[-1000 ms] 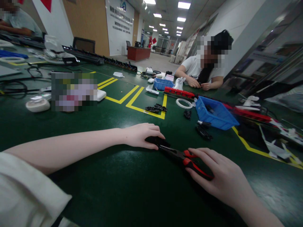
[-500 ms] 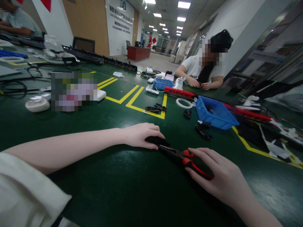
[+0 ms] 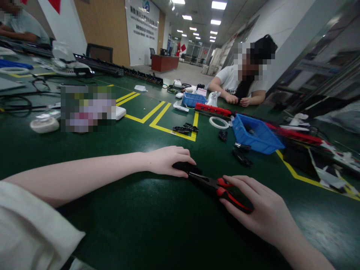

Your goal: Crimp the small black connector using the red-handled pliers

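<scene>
My left hand (image 3: 170,161) is closed around a small black part (image 3: 184,167) just above the green table (image 3: 135,225). In my right hand (image 3: 255,206) are long-nose pliers (image 3: 234,201) with red and black handles, its fingers wrapped round them. The pliers' narrow jaws point left and meet the black part beside my left thumb. How the jaws grip the part is too dark to make out. Several similar black parts (image 3: 185,129) lie farther back inside a yellow tape outline, and more black pieces (image 3: 242,156) are near the blue bin.
A blue bin (image 3: 257,137) stands at the right behind my right hand, beside a white ring (image 3: 218,123). Farther back are a small blue basket (image 3: 194,99) and a red strip (image 3: 213,109). Another person (image 3: 244,82) sits across the table. A white device (image 3: 45,125) lies left.
</scene>
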`<state>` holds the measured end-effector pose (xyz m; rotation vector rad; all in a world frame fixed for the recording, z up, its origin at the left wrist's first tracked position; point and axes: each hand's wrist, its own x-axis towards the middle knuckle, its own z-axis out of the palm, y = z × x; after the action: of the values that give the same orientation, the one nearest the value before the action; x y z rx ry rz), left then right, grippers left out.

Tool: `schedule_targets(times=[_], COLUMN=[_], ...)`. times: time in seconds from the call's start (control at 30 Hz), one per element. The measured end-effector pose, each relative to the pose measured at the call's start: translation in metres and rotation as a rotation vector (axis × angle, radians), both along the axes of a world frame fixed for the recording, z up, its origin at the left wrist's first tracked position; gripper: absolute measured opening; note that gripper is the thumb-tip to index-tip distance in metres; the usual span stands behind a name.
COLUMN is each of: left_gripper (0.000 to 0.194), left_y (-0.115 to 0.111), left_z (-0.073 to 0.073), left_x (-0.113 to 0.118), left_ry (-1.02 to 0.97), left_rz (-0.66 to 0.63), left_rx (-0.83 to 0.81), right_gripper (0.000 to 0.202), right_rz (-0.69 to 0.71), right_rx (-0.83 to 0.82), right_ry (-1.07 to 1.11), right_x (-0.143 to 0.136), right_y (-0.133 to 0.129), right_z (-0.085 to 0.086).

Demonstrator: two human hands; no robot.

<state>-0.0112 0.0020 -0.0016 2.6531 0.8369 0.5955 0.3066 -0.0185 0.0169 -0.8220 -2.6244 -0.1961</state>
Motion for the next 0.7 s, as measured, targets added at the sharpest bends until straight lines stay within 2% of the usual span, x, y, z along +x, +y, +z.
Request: schedule_targets(times=[0.7], left_gripper=[0.037], left_y=[-0.0005], left_z=[0.0016], left_x=[-0.0003], left_ry=[0.001], left_rz=[-0.002], left_rx=[-0.004], right_gripper=[0.039], right_rz=[0.027], right_rx=[0.051], right_ry=[-0.009], right_x=[-0.0023], right_y=[0.0000], right_z=[-0.0012])
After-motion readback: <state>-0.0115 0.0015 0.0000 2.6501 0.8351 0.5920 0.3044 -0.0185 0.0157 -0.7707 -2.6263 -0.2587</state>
